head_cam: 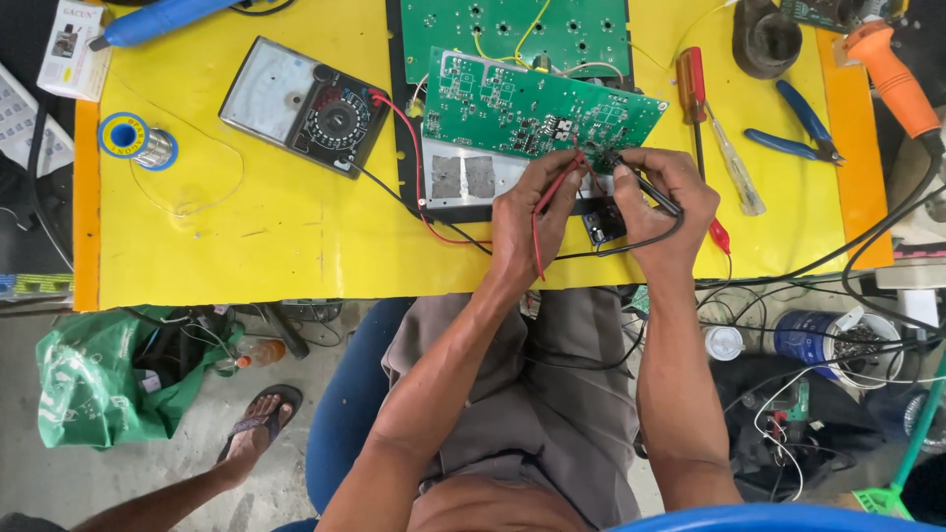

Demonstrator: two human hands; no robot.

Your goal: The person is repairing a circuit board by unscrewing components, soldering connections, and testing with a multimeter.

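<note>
At the far left corner of the yellow table (256,246), a small white box (71,44) with a printed label lies beside a blue-rimmed solder spool (136,140). Down on the floor at the left, a green plastic bag (94,379) bulges with dark items that are hard to make out, and at the right a blue-and-white tub (828,340) holds what looks like dark bits under tangled cables. Near the table's middle, the left hand (527,222) pinches a red probe (554,189) between its fingers, and the right hand (665,202) grips a black probe (645,189), both tips touching the near edge of the tilted green circuit board (532,103). An analog meter (305,103) lies to the left. The exact contact points are hidden by the fingers.
</note>
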